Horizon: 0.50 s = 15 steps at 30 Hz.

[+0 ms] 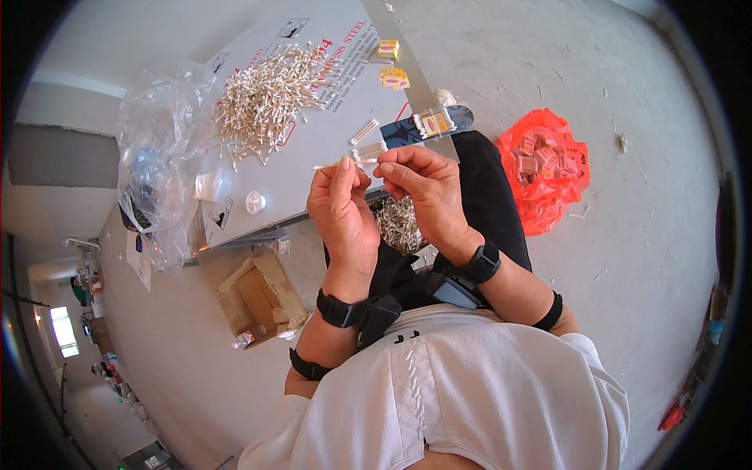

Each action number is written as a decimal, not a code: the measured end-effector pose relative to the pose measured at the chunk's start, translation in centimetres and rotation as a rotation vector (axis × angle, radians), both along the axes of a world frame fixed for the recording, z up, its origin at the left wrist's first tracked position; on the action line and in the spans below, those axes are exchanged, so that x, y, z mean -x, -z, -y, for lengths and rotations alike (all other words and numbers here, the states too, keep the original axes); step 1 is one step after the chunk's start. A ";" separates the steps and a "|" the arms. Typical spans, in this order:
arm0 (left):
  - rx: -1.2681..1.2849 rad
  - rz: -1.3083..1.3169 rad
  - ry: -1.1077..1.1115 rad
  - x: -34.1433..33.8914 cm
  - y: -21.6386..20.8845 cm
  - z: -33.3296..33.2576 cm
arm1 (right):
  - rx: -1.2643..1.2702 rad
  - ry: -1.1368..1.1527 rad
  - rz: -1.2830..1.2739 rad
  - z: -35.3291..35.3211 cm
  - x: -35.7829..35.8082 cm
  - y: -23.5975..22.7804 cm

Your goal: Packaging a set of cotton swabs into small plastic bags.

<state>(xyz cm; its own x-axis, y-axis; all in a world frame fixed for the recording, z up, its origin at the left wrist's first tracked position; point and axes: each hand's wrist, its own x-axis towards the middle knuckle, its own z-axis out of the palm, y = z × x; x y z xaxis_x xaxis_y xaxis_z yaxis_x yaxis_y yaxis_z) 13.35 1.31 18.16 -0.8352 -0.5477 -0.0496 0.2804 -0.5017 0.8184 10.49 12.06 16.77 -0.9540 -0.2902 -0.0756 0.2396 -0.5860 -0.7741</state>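
Both bare hands are raised in front of me at the near edge of a grey tabletop (286,184), close together. My left hand (345,211) has its grip pinched on a slim swab (323,166), whose end pokes out to the left of the thumb. My right hand (429,192) is just beside it, thumb and forefinger drawn together near a white swab tip; I cannot tell whether that grip holds anything.

Just beyond the fingertips, two small rows of swabs lie on the tabletop, a nearer row (370,151) and a farther row (364,131). Farther left I see a big loose pile (270,102) of swabs. A white jar (255,202) stands nearer me, and a crumpled clear bag (160,125) droops over the left side.

To the right, a dark patterned strip (398,135) carries a swab pack (435,122) with a yellow label. Yellow cards (394,78) and a yellow box (388,49) lie toward the far right edge.

Below and between the hands I make out another heap (399,223) of swabs, partly hidden. On the floor, a red bag (533,211) of pink packs (544,160) lies right; an open carton (243,294) sits left, a bottle (249,337) beside it.
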 end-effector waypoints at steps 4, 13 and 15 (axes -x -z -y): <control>0.052 -0.008 -0.019 0.1 0.1 -0.1 | -0.051 0.032 -0.047 0.2 -0.2 -0.3; 0.316 -0.028 -0.088 0.2 -0.2 0.0 | -0.075 0.025 -0.070 0.1 -0.2 -0.6; 0.348 -0.018 -0.100 0.1 -0.4 -0.1 | -0.095 0.023 -0.085 0.0 -0.2 -0.5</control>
<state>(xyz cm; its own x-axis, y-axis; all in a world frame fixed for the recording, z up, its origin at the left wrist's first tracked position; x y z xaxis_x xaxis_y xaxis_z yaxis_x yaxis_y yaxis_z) 13.24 1.42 18.57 -0.7758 -0.6081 0.1683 0.3296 -0.1632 0.9299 10.67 12.06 17.31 -0.9643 -0.2640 -0.0205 0.1585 -0.5135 -0.8433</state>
